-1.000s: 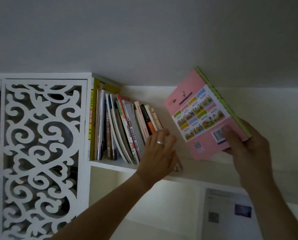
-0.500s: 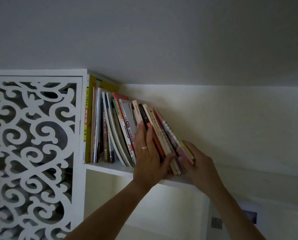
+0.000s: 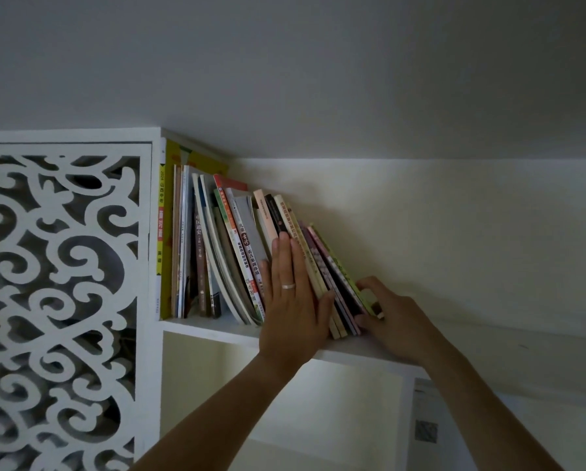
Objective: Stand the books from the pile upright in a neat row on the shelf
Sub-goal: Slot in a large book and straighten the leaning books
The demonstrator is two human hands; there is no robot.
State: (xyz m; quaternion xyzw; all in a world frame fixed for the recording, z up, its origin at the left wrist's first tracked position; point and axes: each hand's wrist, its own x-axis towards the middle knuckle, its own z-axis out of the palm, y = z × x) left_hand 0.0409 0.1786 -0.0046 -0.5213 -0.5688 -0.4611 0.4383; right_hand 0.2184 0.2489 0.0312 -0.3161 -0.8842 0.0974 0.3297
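Fingers (image 3: 286, 263) of the left hand (image 3: 289, 311) are lying straight and together, pressing the leaning books (image 3: 237, 253) at frame centre; the right hand (image 3: 391, 321) is gripping the pink book (image 3: 332, 277) on the shelf (image 3: 210, 329).

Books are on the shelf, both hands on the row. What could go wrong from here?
1. The row of books leans left rather than standing upright; if the left hand, flat on the spines, lets go, the books may sag or fan out.
2. The right hand props the pink book at the open end, with no bookend visible; its foot could slide right along the shelf.
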